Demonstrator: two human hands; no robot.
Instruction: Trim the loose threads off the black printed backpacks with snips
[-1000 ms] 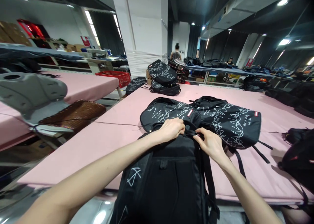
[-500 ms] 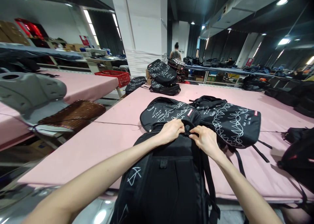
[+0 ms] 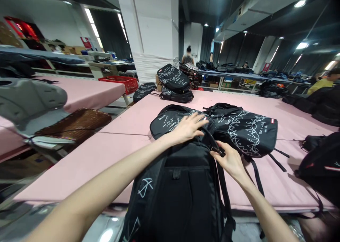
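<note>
A black backpack (image 3: 183, 192) stands in front of me at the table's near edge, with white drawn marks on its left side. My left hand (image 3: 189, 128) is open, its fingers spread over a black panel (image 3: 166, 120) with white scribble print beyond the backpack's top. Whether that panel belongs to the same bag, I cannot tell. My right hand (image 3: 230, 161) is closed, pinching the dark zipper edge (image 3: 216, 146) at the right of the backpack's top opening. Beside it lies another printed black backpack (image 3: 247, 132), its straps trailing towards me.
Pink cloth covers the table (image 3: 87, 171). Stacked printed backpacks (image 3: 174, 81) stand at its far edge by a white pillar (image 3: 148, 29). More black bags (image 3: 322, 164) lie to the right. A grey chair (image 3: 32, 100) and a red crate (image 3: 127, 84) are on the left.
My left hand has let go of the opening's edge and spread its fingers over the printed panel. My right hand has moved slightly right and down, drawing the zipper edge out.
</note>
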